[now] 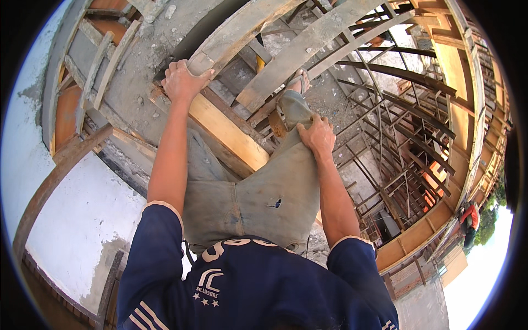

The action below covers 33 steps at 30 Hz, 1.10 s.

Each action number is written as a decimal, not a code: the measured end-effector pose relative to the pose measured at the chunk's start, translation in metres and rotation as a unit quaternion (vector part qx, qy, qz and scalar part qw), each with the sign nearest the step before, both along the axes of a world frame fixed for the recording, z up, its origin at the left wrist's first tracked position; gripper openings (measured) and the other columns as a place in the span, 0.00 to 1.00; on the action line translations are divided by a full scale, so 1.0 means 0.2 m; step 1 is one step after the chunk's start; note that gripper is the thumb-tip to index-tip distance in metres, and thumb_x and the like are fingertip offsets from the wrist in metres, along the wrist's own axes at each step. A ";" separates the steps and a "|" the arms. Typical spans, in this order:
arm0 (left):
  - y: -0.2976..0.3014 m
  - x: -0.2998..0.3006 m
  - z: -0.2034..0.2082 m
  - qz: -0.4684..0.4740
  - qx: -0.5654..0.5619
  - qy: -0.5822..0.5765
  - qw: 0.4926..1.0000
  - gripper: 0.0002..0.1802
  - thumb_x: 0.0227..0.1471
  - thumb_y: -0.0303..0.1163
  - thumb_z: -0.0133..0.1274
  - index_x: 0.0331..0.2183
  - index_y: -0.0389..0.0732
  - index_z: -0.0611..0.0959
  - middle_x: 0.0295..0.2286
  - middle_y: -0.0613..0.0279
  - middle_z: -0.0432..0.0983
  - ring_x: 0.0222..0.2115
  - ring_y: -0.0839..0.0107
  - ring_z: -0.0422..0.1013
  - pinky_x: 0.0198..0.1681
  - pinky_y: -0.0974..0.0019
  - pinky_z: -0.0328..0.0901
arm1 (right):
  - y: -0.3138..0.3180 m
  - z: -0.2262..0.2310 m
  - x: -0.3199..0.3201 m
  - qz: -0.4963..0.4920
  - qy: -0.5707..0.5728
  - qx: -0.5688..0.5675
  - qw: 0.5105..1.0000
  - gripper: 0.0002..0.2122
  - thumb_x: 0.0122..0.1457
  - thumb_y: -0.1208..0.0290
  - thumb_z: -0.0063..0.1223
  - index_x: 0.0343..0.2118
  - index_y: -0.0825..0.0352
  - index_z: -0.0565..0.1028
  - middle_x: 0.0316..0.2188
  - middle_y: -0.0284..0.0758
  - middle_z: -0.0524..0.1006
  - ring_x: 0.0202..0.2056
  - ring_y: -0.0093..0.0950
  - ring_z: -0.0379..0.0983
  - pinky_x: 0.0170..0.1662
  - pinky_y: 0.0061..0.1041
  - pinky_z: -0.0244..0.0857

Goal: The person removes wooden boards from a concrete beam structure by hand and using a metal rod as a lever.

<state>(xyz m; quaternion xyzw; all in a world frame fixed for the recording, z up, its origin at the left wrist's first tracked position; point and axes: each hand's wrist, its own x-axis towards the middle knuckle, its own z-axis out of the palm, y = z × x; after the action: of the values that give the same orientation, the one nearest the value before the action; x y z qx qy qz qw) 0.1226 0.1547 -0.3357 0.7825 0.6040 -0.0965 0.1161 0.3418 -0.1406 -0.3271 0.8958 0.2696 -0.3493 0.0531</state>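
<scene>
My left hand (184, 83) is at the near end of a long, cement-stained wooden plank (234, 36). Its thumb spreads to the right and its fingers curl over the edge, where their tips are hidden. Below that wrist, a cleaner yellow timber beam (234, 132) runs slantwise between my legs. My right hand (319, 135) rests on my bent right knee, over the worn grey-green trousers (264, 192), with fingers apart and nothing held. Beyond the knee, my sandalled foot (298, 82) stands beside another grey board (297, 60).
Gaps open between the boards ahead. A dense lattice of dark rods and props (396, 132) drops away at right, bordered by yellow formwork panels (418, 234). At left are a white wall (82, 214) and a timber frame (102, 69). A person in red (470, 217) is far right.
</scene>
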 end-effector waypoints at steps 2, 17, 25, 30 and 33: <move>-0.01 -0.03 -0.02 -0.003 0.003 0.049 0.999 0.49 0.33 0.66 0.68 0.47 0.36 0.76 0.47 0.51 0.69 0.51 0.53 0.65 0.52 0.50 0.63 | 0.01 -0.02 0.00 0.003 0.003 -0.005 1.000 0.28 0.51 0.51 0.59 0.53 0.63 0.74 0.52 0.46 0.73 0.55 0.48 0.68 0.57 0.45 0.65; -0.10 -0.74 0.27 0.326 0.086 -0.179 0.924 0.44 0.45 0.49 0.65 0.56 0.30 0.70 0.53 0.37 0.66 0.55 0.44 0.63 0.58 0.50 0.61 | 0.07 -0.02 0.05 0.049 -0.001 0.005 0.999 0.24 0.54 0.49 0.57 0.44 0.66 0.80 0.45 0.47 0.79 0.49 0.45 0.75 0.52 0.41 0.66; -0.35 -1.01 0.19 0.395 0.055 -0.166 0.902 0.42 0.50 0.53 0.61 0.55 0.30 0.71 0.53 0.36 0.66 0.55 0.43 0.64 0.59 0.50 0.60 | 0.15 0.00 0.07 0.061 -0.028 -0.005 0.998 0.25 0.52 0.48 0.58 0.44 0.64 0.80 0.45 0.46 0.79 0.50 0.44 0.74 0.53 0.42 0.66; -0.12 -0.33 0.26 0.133 -0.001 -0.241 0.961 0.48 0.46 0.55 0.64 0.58 0.30 0.68 0.55 0.41 0.65 0.58 0.46 0.61 0.61 0.52 0.58 | 0.15 0.00 0.07 0.051 -0.024 -0.015 0.998 0.25 0.52 0.48 0.57 0.45 0.64 0.79 0.45 0.46 0.79 0.50 0.44 0.74 0.53 0.42 0.67; -0.09 -0.09 0.05 0.015 0.041 -0.156 0.987 0.53 0.37 0.57 0.69 0.56 0.33 0.68 0.52 0.47 0.68 0.55 0.50 0.63 0.59 0.54 0.59 | 0.16 0.03 0.04 0.037 0.008 -0.046 0.998 0.26 0.53 0.48 0.57 0.46 0.66 0.78 0.48 0.47 0.77 0.52 0.45 0.72 0.54 0.41 0.66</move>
<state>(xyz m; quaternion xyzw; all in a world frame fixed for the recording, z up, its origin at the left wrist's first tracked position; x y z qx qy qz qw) 0.1044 0.1360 -0.3265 0.7829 0.5936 0.0535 0.1786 0.3503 -0.1080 -0.3215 0.8789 0.2868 -0.3663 0.1055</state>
